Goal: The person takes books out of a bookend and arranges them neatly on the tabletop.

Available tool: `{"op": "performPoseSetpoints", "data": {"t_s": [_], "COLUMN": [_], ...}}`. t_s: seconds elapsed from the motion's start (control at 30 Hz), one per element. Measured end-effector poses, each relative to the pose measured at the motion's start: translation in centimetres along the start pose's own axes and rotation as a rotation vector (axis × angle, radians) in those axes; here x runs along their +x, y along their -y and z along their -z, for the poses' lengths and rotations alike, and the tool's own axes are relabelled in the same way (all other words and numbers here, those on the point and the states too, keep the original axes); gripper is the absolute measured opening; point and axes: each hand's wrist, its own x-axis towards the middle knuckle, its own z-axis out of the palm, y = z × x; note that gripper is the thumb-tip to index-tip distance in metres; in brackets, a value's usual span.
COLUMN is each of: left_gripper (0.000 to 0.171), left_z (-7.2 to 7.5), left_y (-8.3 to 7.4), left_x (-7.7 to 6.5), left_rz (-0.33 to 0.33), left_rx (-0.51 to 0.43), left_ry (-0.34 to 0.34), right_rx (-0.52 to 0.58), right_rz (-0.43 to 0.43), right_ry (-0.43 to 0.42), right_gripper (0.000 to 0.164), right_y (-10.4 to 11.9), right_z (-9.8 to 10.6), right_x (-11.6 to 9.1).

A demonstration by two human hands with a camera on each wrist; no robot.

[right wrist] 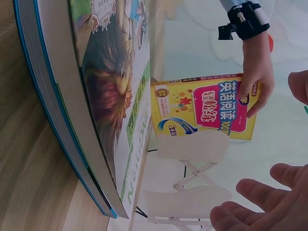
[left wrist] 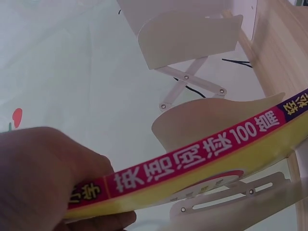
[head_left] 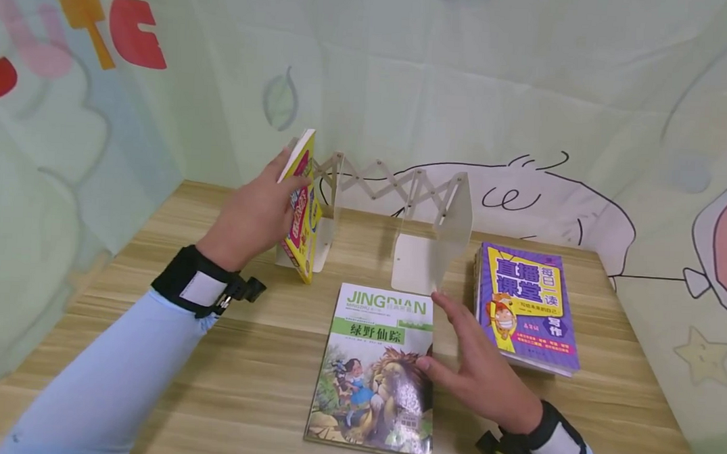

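Observation:
My left hand (head_left: 251,215) grips a yellow book (head_left: 306,224) by its upper part, thumb on one side and fingers on the other. The book stands upright at the left section of a white extendable bookend rack (head_left: 415,263). In the left wrist view its pink spine (left wrist: 192,156) runs close beside the rack's panels. My right hand (head_left: 485,371) has its fingers extended, holding nothing, by the right edge of a stack topped by a book with a girl and a lion (head_left: 369,383). In the right wrist view this book stack (right wrist: 103,110) shows several thick layers of pages.
A second stack, with a purple book (head_left: 533,309) on top, lies at the right of the wooden table (head_left: 241,377). Behind the rack hangs a pale printed curtain (head_left: 406,86). The rack's crossed metal links (head_left: 380,180) run along its back between the panels.

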Motion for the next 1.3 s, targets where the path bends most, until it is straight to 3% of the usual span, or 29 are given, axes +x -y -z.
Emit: {"op": "performPoseSetpoints", "data": {"t_s": [0.37,0.6,0.83,1.0,1.3], "left_gripper": [0.044,0.05,0.05,0.05,0.062], "left_z": [-0.4,-0.7,-1.2,-1.9,-2.3], "left_y": [-1.2,-2.3,-2.8,-2.4,-1.5], "left_x": [-2.4,-3.6,-5.6,-7.2,-9.1], "left_rz": [-0.083,-0.164,-0.117,-0.096,-0.112], "left_rx": [-0.056,-0.096,-0.104,-0.095,-0.185], "left_ry": [-0.115,-0.165,-0.183,-0.255,-0.391], "right_rx": [0.032,0.021,0.017,0.029,0.054], "right_rz": [-0.023,-0.008,-0.004,-0.01,-0.036], "right_ry": [0.027,0.022,0.021,0.031,0.048], "right_gripper": [0.088,0.088,0.087,0.087,0.086], "right_y": [0.0,-0.1,-0.3,-0.4,-0.7], "right_z": [-0.2,-0.1,-0.1,-0.1,-0.1], "right_x": [-0.1,0.0,-0.4,-0.4,-0.4]}}
